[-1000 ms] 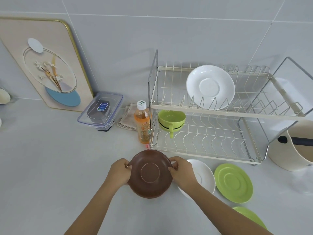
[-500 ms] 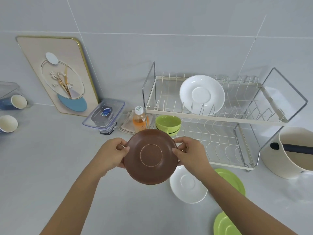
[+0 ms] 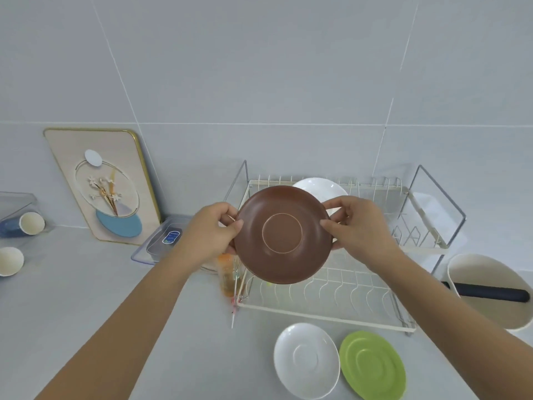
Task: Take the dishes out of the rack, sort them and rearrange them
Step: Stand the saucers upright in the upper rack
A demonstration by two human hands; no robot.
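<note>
I hold a brown plate [image 3: 282, 234] upright in the air, its underside towards me, in front of the two-tier wire dish rack [image 3: 326, 307]. My left hand [image 3: 212, 233] grips its left rim and my right hand [image 3: 359, 226] grips its right rim. A white plate [image 3: 331, 184] stands in the rack's upper tier, mostly hidden behind the brown plate. On the counter in front of the rack lie a white saucer [image 3: 306, 360] and a green saucer [image 3: 372, 368] side by side.
An orange drink bottle [image 3: 227, 277] stands at the rack's left corner. A clear lidded box [image 3: 161, 241] and a decorative board [image 3: 103, 186] are at the left, with cups [image 3: 10, 260] at the far left. A cream pot with a black handle [image 3: 490, 290] sits right of the rack.
Both hands have lifted the brown plate from low near the counter up to the level of the rack's upper tier. The view has tilted upward; the green cup is now hidden.
</note>
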